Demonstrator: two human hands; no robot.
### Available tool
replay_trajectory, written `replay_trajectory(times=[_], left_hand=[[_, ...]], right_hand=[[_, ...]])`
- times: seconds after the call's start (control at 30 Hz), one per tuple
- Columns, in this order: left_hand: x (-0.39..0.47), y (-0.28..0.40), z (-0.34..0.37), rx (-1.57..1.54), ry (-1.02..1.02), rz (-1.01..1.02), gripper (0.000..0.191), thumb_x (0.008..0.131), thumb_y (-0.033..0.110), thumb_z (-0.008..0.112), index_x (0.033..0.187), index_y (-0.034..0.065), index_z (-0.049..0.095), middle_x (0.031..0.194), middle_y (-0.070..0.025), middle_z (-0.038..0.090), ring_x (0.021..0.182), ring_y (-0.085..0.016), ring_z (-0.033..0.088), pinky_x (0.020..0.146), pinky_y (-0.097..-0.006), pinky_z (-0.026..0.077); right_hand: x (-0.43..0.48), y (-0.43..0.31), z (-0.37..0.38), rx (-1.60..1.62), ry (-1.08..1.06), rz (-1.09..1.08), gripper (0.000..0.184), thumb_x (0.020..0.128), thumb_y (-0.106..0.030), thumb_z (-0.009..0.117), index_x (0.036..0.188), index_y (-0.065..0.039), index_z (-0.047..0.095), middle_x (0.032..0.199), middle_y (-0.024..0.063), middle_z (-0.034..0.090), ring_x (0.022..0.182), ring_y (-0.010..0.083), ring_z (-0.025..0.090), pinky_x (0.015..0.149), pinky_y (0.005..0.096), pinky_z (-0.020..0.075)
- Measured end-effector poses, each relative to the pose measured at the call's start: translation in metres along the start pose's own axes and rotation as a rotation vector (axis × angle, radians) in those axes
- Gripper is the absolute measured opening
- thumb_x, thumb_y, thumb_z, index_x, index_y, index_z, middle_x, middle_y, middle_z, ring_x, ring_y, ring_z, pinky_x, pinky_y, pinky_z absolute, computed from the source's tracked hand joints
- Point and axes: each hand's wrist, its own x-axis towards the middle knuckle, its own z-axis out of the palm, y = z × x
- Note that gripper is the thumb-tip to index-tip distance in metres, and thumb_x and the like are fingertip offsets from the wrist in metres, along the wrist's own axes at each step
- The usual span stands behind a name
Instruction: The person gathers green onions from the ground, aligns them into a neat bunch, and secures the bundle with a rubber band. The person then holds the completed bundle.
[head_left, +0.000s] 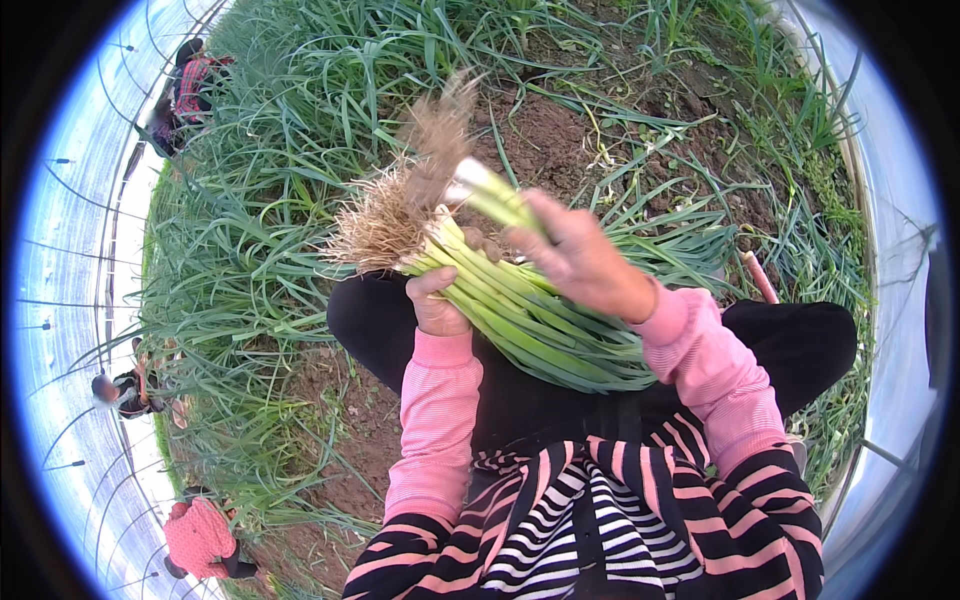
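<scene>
My left hand (440, 300) is wrapped around a thick bundle of leek-like plants (517, 307), its thumb over the pale stems. Tangled brown roots (375, 225) fan out at the bundle's upper left, and its green leaves stretch right across my lap. Above the bundle, my right hand (585, 251) grips a smaller bunch of the same plants (495, 191) by the stems. That bunch's white stem ends and soil-coloured roots (442, 127) are blurred. They overlap the bundle's roots in view; whether they touch, I cannot tell. Several fingertips of my left hand show beyond the stems.
Dense rows of growing plants (300, 150) stand ahead and left, with bare brown soil (540, 135) ahead. Loose plants (675, 232) lie on the right, near a pinkish rod (760, 277). Several people (199, 536) are along the left, by a plastic-film wall (67, 247).
</scene>
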Motion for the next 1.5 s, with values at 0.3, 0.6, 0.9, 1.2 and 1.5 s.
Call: replay_trajectory(times=[0.3,0.6,0.9,1.2,1.5], left_hand=[[-0.003,-0.001,0.004,0.029,0.115,-0.019,0.074,0.058,0.012,0.061,0.129,0.0005,0.043,0.118,-0.0149,0.055,0.108,-0.030,0.055,0.102,-0.0401,0.041],[0.000,-0.003,0.008,0.086,0.020,-0.013,0.077,0.060,0.015,0.063,0.131,-0.0001,0.039,0.118,-0.0139,0.053,0.107,-0.026,0.054,0.097,-0.0381,0.044],[0.000,-0.003,0.020,0.087,0.108,-0.007,0.067,0.060,0.008,0.061,0.125,-0.0009,0.046,0.114,-0.0149,0.057,0.106,-0.029,0.057,0.099,-0.0398,0.043],[0.003,-0.003,0.016,0.180,0.118,-0.023,0.079,0.059,0.014,0.066,0.132,0.0013,0.038,0.117,-0.0127,0.053,0.103,-0.025,0.056,0.093,-0.0372,0.048],[0.007,-0.009,0.016,0.116,-0.029,-0.043,0.081,0.060,0.014,0.067,0.134,-0.0010,0.037,0.129,-0.0157,0.048,0.118,-0.028,0.049,0.104,-0.0392,0.038]], right_hand=[[0.005,0.026,0.020,-0.229,-0.159,0.011,0.037,0.096,-0.037,0.045,0.108,-0.003,0.041,0.067,0.0268,0.058,0.063,0.0463,0.057,0.055,0.0518,0.0439],[0.001,0.038,0.021,-0.139,-0.070,-0.009,0.041,0.096,-0.040,0.042,0.112,-0.002,0.043,0.063,0.0253,0.057,0.061,0.0458,0.057,0.056,0.0534,0.0445],[0.005,0.035,0.016,-0.338,-0.139,-0.108,0.043,0.096,-0.039,0.044,0.115,-0.001,0.043,0.059,0.0232,0.056,0.056,0.0432,0.057,0.053,0.0514,0.0441],[0.010,0.036,0.011,-0.511,-0.166,-0.254,0.054,0.093,-0.036,0.049,0.125,0.006,0.037,0.056,0.0208,0.055,0.050,0.0383,0.056,0.047,0.0468,0.0436],[0.008,0.042,0.018,-0.622,-0.168,-0.239,0.067,0.088,-0.055,0.048,0.107,0.009,0.044,0.066,0.0226,0.058,0.061,0.0385,0.060,0.054,0.0452,0.0468]])
